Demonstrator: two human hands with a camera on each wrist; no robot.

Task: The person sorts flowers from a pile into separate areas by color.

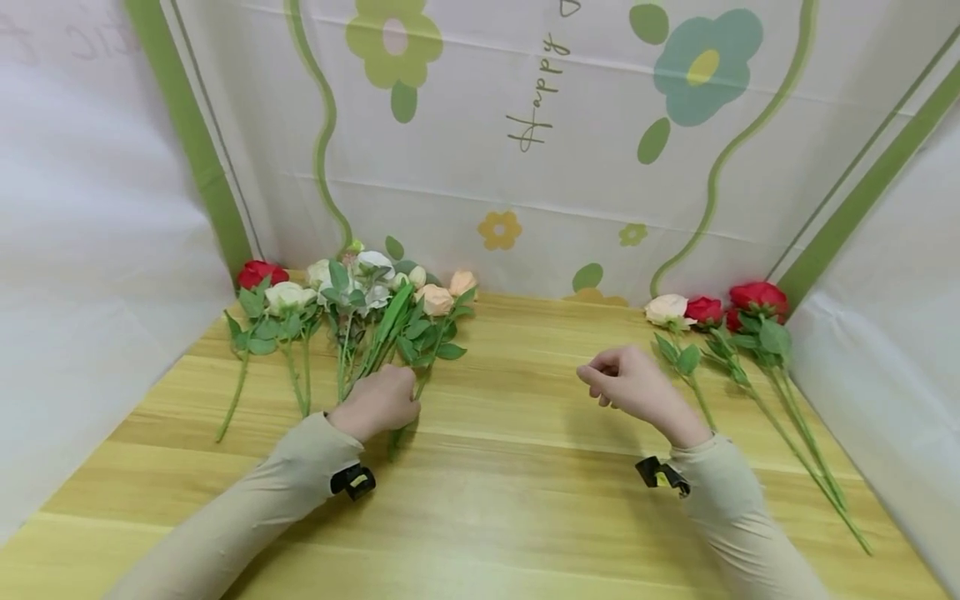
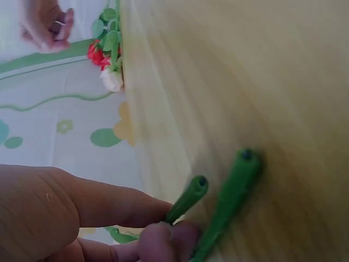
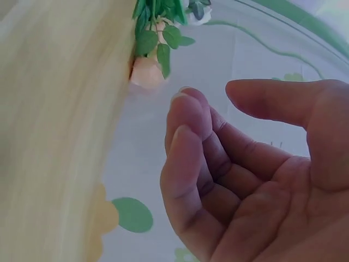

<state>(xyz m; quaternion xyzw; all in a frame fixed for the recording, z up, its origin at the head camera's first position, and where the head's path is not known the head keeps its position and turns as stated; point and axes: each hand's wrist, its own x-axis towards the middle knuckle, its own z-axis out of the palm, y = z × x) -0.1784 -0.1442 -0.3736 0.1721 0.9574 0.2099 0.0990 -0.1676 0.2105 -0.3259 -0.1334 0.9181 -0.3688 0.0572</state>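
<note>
My left hand [image 1: 381,402] is low over the table among artificial flowers. In the left wrist view its thumb and fingertips pinch a green flower stem [image 2: 188,199] close to the cut end. A thicker green stem [image 2: 232,196] runs alongside, just past the fingertips. Two peach roses [image 1: 435,300] lie above this hand; which bloom the pinched stem belongs to, I cannot tell. My right hand [image 1: 633,385] hovers at the right, fingers loosely bent and thumb apart, with nothing in it. Nearest to it is a pale pink rose [image 1: 667,310] with a leafy stem.
Left of the left hand lie white flowers [image 1: 290,297] and a red rose [image 1: 261,273]. Red roses [image 1: 759,298] with long stems lie by the right edge. A printed cloth [image 1: 450,150] stands behind the wooden table [image 1: 480,517], with white cloth on both sides.
</note>
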